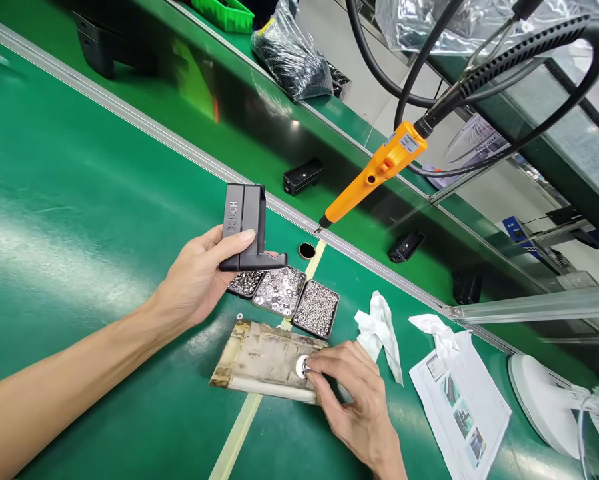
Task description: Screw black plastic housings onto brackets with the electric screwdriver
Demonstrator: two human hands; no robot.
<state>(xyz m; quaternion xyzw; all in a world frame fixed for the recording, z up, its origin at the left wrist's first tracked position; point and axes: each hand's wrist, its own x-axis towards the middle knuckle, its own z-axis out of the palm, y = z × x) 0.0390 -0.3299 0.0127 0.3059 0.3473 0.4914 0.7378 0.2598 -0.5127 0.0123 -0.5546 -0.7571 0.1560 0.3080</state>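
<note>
My left hand (199,270) grips a black L-shaped plastic part (243,223) marked BOSCH, thumb across its front, above the trays. Low over a worn, taped pad (266,360), my right hand (354,393) is closed in a pinch at a small bright round washer (302,366). A little metal piece, maybe a screw, shows at the washer's middle. Behind the pad stand a tray of large washers (279,291), a tray of tiny metal parts (317,309) and another tray of small metal parts (246,283), partly hidden by my left hand. One loose washer (239,316) lies beside the pad.
An orange electric screwdriver (374,177) hangs by its cable, tip down, near a small round dark-topped container (306,251). White cloths (380,333), a printed sheet (462,407) and a white fan (544,400) are at the right. A metal rail (144,130) borders the green bench.
</note>
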